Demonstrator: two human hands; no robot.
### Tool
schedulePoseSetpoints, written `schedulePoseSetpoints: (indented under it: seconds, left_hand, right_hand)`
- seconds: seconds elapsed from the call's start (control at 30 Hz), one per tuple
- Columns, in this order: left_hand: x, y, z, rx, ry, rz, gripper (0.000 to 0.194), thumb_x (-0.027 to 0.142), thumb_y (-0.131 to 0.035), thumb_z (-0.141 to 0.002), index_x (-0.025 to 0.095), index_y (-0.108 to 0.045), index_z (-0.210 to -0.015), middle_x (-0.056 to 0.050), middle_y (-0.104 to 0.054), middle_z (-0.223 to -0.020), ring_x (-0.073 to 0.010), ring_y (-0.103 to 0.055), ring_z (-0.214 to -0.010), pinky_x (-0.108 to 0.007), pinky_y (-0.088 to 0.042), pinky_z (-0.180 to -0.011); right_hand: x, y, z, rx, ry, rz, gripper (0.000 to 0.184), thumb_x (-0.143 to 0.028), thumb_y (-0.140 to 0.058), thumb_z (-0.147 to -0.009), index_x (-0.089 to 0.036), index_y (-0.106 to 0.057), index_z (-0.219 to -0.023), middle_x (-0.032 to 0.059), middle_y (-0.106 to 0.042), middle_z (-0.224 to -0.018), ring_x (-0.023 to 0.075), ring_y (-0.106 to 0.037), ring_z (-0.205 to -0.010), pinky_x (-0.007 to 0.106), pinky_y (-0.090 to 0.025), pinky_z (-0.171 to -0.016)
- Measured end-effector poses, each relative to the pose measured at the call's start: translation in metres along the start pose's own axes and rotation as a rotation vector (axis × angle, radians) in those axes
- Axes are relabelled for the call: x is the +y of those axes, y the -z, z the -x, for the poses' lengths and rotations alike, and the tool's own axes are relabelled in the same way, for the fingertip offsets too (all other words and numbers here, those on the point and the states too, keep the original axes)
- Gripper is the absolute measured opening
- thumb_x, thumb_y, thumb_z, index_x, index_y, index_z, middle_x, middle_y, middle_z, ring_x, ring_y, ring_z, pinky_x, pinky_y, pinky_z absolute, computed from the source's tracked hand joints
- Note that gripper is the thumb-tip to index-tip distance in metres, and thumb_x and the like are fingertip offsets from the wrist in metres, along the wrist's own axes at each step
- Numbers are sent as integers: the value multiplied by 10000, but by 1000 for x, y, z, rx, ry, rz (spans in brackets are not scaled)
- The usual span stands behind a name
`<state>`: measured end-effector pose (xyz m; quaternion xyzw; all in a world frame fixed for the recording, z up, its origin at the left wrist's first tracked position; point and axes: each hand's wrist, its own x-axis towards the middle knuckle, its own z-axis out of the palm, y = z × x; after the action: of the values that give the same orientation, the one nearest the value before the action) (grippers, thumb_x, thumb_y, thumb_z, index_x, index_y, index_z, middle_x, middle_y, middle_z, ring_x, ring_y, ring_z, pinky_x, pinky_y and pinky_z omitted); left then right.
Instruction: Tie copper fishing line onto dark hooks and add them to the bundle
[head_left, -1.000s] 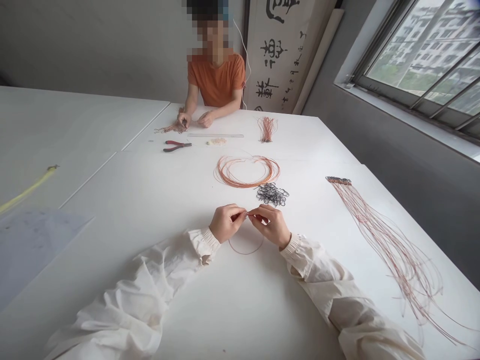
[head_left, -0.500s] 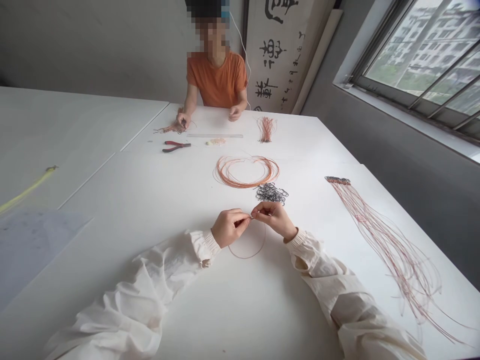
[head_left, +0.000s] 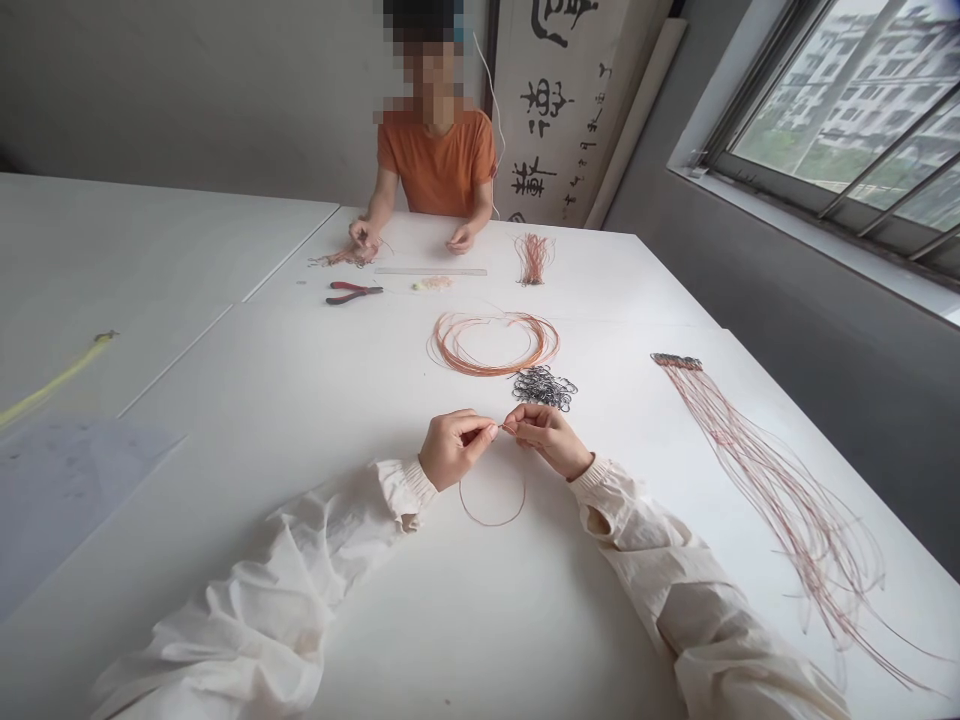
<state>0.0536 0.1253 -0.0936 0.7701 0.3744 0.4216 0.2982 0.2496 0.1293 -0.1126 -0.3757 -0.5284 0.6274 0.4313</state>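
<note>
Pinching at fingertip level, the left hand (head_left: 457, 447) and the right hand (head_left: 550, 440) are facing each other over the near middle of the white table (head_left: 465, 640). Thumb and forefinger of the left hand are closing on a thin reddish-brown cord (head_left: 493, 525); those of the right hand are likewise closing on it, just beside. The cord is hanging below both hands in a round loop. A small dark piece is showing between the fingertips; its exact form cannot be told.

Just beyond the right hand, a pile of dark metal rings or clasps (head_left: 544, 388) is lying beside a wide coil of orange cord (head_left: 541, 348). On the right, a long bundle of pinkish-brown cords (head_left: 765, 480) is spreading toward the near edge, its dark metal ends lining up at the far end.

Farther off, red-and-black-handled pliers (head_left: 352, 290) are lying open near a clear flat ruler (head_left: 431, 271). At the far side, a co-worker in an orange T-shirt (head_left: 439, 160) is sitting, one hand reaching over a tangle of brownish cords (head_left: 341, 257) on the left.
</note>
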Motion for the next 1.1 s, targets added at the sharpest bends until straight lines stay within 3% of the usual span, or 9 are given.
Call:
schedulePoseSetpoints:
  seconds: [0.2, 0.3, 0.53, 0.77, 0.97, 1.1]
  left_hand:
    - [0, 0, -4, 43, 57, 35, 223, 256, -605, -883, 139, -715, -729, -30, -619, -647, -114, -536, -580, -223, -428, -553]
    - [1, 1, -5, 39, 78, 53, 229, 256, -598, -885, 139, -716, -727, -38, -636, -662, -123, -562, -602, -228, -445, -570]
    - [3, 2, -6, -3, 123, 69, 219, 270, -621, -856, 136, -724, -716, -35, -609, -632, -124, -521, -587, -239, -414, -554]
    - [5, 4, -6, -116, 229, 179, 222, 273, -627, -833, 117, -717, -703, -38, -614, -639, -100, -507, -551, -218, -414, -527]
    - [1, 15, -15, -298, 345, 344, 255, 307, -618, -834, 83, -740, -833, -63, -663, -639, -82, -492, -449, -202, -416, -436]
    - [2, 21, -20, -366, 369, 386, 256, 297, -613, -834, 78, -741, -794, -84, -685, -656, -86, -513, -442, -209, -444, -440]
  right_hand:
    - [3, -17, 7, 93, 77, -2, 246, -389, -690, -795, -184, -597, -894, -84, -347, -509, 87, -281, -492, 241, -239, -504]
    - [4, -24, 9, 145, 122, 27, 245, -398, -675, -819, -187, -584, -903, -89, -337, -499, 86, -285, -488, 241, -243, -506]
    - [7, -24, 8, 214, 180, 181, 258, -418, -661, -848, -163, -619, -852, -96, -280, -480, 71, -183, -457, 253, -131, -462]
    - [0, -11, 10, 129, 228, 319, 220, -371, -662, -838, -151, -651, -838, -89, -303, -483, 70, -218, -462, 248, -178, -476]
    - [-1, -8, 12, 84, 222, 344, 253, -420, -628, -859, -167, -642, -864, -81, -307, -496, 80, -218, -467, 255, -181, -478]
    - [-1, -7, 12, 60, 212, 352, 282, -456, -622, -860, -176, -648, -876, -77, -304, -500, 87, -220, -467, 260, -187, -482]
